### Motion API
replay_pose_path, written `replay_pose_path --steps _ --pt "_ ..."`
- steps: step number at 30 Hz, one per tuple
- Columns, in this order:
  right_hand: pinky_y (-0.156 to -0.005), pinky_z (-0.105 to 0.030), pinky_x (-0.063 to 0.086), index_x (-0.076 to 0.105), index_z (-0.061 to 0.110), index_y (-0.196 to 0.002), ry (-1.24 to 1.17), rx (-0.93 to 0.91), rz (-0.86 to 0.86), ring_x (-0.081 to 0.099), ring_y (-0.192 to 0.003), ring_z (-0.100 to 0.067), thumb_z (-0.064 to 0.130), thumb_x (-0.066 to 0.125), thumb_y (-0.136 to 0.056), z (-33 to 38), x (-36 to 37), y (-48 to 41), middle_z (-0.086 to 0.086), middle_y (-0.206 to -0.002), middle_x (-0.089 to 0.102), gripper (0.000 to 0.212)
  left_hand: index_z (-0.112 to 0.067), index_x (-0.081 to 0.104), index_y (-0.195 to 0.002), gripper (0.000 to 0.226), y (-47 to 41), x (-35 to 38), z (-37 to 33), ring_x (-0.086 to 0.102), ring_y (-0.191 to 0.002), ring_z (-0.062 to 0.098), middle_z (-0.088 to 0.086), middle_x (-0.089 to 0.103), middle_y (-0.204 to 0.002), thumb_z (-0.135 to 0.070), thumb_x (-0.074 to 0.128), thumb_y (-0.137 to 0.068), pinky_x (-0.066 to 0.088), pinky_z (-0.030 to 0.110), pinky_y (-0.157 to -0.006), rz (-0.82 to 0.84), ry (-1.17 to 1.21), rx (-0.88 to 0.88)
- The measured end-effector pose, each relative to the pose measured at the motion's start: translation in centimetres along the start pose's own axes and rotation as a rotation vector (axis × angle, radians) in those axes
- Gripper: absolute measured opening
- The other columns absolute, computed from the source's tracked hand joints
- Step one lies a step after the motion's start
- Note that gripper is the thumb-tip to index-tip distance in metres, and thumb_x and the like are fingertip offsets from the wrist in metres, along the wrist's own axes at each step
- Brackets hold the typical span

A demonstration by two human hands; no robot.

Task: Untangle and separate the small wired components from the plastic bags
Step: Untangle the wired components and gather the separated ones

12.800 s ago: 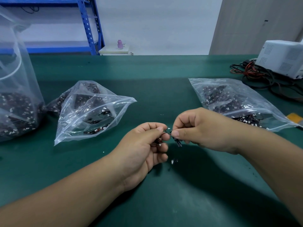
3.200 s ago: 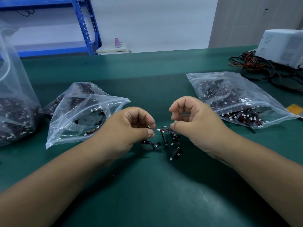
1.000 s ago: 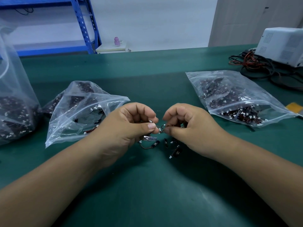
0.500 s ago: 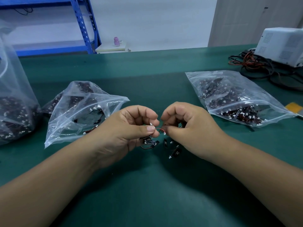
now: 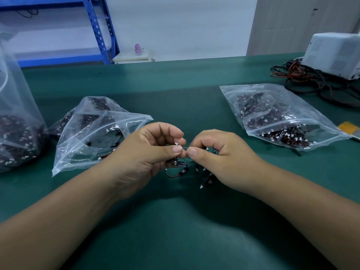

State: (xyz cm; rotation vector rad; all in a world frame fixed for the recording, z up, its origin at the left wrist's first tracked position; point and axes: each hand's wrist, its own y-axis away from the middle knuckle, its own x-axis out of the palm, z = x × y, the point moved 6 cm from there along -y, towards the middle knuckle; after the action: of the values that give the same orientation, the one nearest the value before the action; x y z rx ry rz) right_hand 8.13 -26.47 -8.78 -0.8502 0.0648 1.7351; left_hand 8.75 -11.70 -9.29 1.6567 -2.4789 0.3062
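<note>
My left hand (image 5: pixel 148 154) and my right hand (image 5: pixel 220 156) meet at the middle of the green table, thumbs almost touching. Between them they pinch a small wired component (image 5: pixel 182 164): a black part with thin red and black wires and white plugs. My left hand holds a white plug at its fingertips. A few loose components (image 5: pixel 206 180) lie on the mat under my right hand. A clear bag (image 5: pixel 93 133) with an open mouth lies to the left, holding dark components. Another clear bag (image 5: pixel 276 115) full of them lies to the right.
A tall clear bag (image 5: pixel 17 121) of the same parts stands at the far left edge. At the back right sit a white machine (image 5: pixel 335 53) and a tangle of black and red cables (image 5: pixel 303 80). A blue shelf rack (image 5: pixel 97 30) stands behind the green table (image 5: pixel 179 230).
My hands have drawn closer together since 3.2 s ago, and the wired component is now pinched tight between both thumbs. The bags have not moved.
</note>
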Motion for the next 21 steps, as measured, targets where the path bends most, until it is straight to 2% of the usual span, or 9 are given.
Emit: replay_pose_path --steps 3,7,9,12,17,21 --pt "-0.072 -0.027 0.049 0.071 0.014 -0.076 -0.024 0.006 -0.018 0.061 -0.076 -0.01 0.015 0.068 -0.092 -0.1 -0.2 0.0 0.003 -0.076 0.068 0.017 -0.017 0.071 -0.08 0.023 0.0 -0.1 0.1 0.07 -0.068 0.015 0.004 0.069 -0.08 0.002 0.069 -0.067 0.055 0.023 -0.058 -0.001 -0.01 -0.001" --pt "-0.059 -0.016 0.04 0.066 0.012 -0.07 -0.048 0.026 -0.123 0.05 -0.062 -0.002 0.015 0.068 -0.091 -0.2 -1.1 -0.1 0.002 -0.067 0.06 0.022 -0.013 0.067 -0.085 0.023 -0.1 -0.4 0.2 0.069 -0.068 0.015 0.004 0.068 -0.079 0.001 0.069 -0.066 0.055 0.024 -0.055 -0.049 -0.046 0.002" --pt "-0.056 -0.012 0.036 0.065 0.01 -0.069 -0.075 0.054 -0.159 0.047 -0.057 0.0 0.015 0.067 -0.091 -0.4 -1.4 -0.1 0.008 -0.06 0.055 0.023 -0.012 0.065 -0.085 0.024 -0.1 -0.4 0.1 0.068 -0.065 0.013 0.002 0.068 -0.078 0.0 0.069 -0.065 0.055 0.023 -0.054 -0.074 -0.058 0.005" --pt "-0.055 -0.009 0.034 0.065 0.006 -0.068 -0.08 0.07 -0.181 0.046 -0.054 0.001 0.011 0.067 -0.09 -0.6 -1.7 -0.2 0.016 -0.055 0.05 0.023 -0.01 0.063 -0.087 0.025 -0.1 -0.5 0.1 0.067 -0.064 0.011 0.001 0.069 -0.076 -0.001 0.069 -0.064 0.054 0.022 -0.053 -0.096 -0.077 0.008" --pt "-0.052 -0.009 0.032 0.067 0.003 -0.07 -0.125 0.099 -0.182 0.043 -0.052 0.0 0.011 0.067 -0.09 -1.0 -2.1 -0.2 0.015 -0.053 0.049 0.021 -0.01 0.064 -0.086 0.023 -0.2 -0.9 0.0 0.068 -0.065 0.012 0.001 0.069 -0.076 -0.001 0.07 -0.065 0.054 0.022 -0.054 -0.142 -0.094 0.029" --pt "-0.048 -0.009 0.03 0.07 0.005 -0.072 -0.175 0.127 -0.222 0.038 -0.047 -0.001 0.011 0.065 -0.091 -1.4 -2.8 -0.2 0.015 -0.048 0.045 0.021 -0.011 0.064 -0.085 0.022 -0.3 -1.8 -0.1 0.07 -0.069 0.016 0.002 0.069 -0.075 0.009 0.066 -0.077 0.054 0.023 -0.054 -0.214 -0.121 0.051"
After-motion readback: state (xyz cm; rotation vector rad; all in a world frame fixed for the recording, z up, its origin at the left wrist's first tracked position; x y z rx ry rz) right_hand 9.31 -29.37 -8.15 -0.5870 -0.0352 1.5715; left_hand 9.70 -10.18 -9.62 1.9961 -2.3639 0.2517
